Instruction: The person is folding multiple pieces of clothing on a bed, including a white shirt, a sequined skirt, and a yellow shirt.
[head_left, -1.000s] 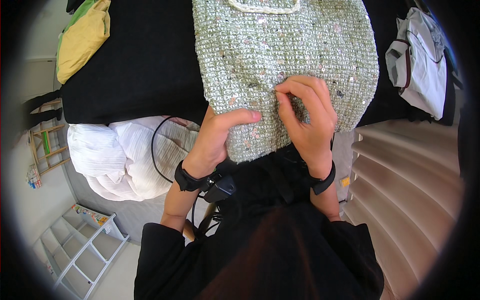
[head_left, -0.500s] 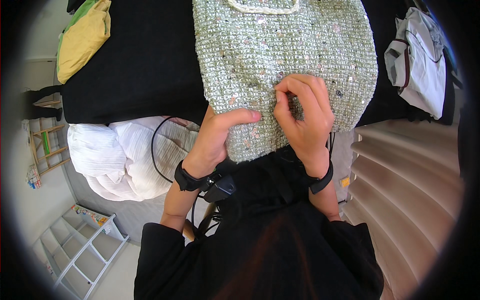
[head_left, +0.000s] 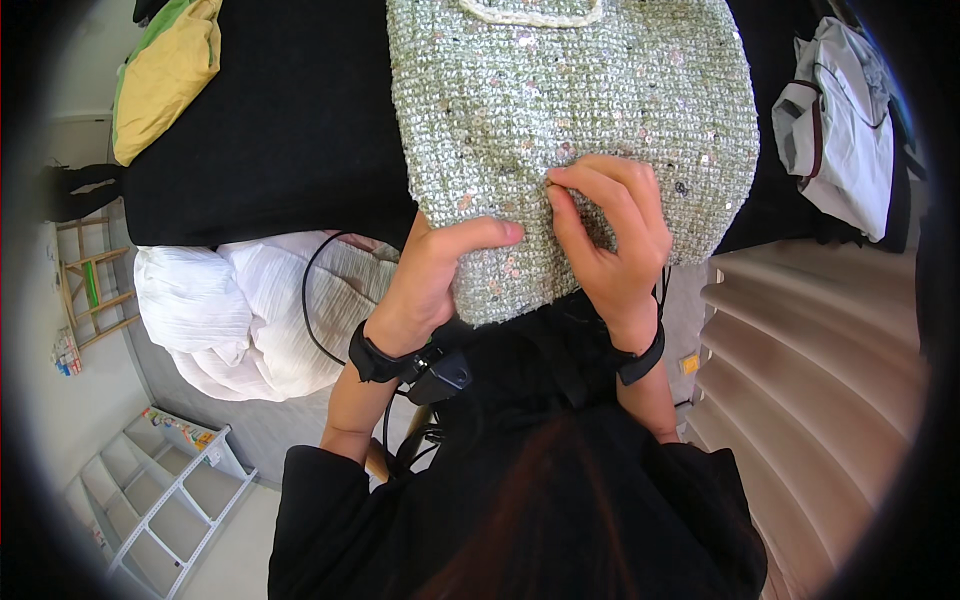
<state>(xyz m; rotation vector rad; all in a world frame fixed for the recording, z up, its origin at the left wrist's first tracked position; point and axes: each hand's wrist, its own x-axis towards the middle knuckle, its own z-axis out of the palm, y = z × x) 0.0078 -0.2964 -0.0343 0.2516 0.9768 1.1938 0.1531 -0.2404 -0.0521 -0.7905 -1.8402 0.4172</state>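
Note:
A pale green tweed garment [head_left: 580, 110] with scattered sequins lies across the black-covered table, its near edge hanging toward me. White braided trim [head_left: 530, 20] curves along its top. My left hand [head_left: 430, 265] grips the garment's near left edge, thumb flat on top and fingers hidden beneath. Right of that thumb, my right hand [head_left: 615, 225] pinches with thumb and index finger at the garment's surface. Whatever sits between those fingertips is too small to make out. The other right fingers are curled over.
Black cloth covers the table [head_left: 290, 120]. A yellow and green cloth [head_left: 168, 85] lies far left, a grey-white garment [head_left: 840, 130] far right. Below the table at left is a white fabric heap [head_left: 250, 310] with a black cable [head_left: 305, 290]. A beige curtain [head_left: 800, 370] hangs right.
My right hand's pinch has shifted very slightly down and left on the tweed. The left hand keeps its grip in place.

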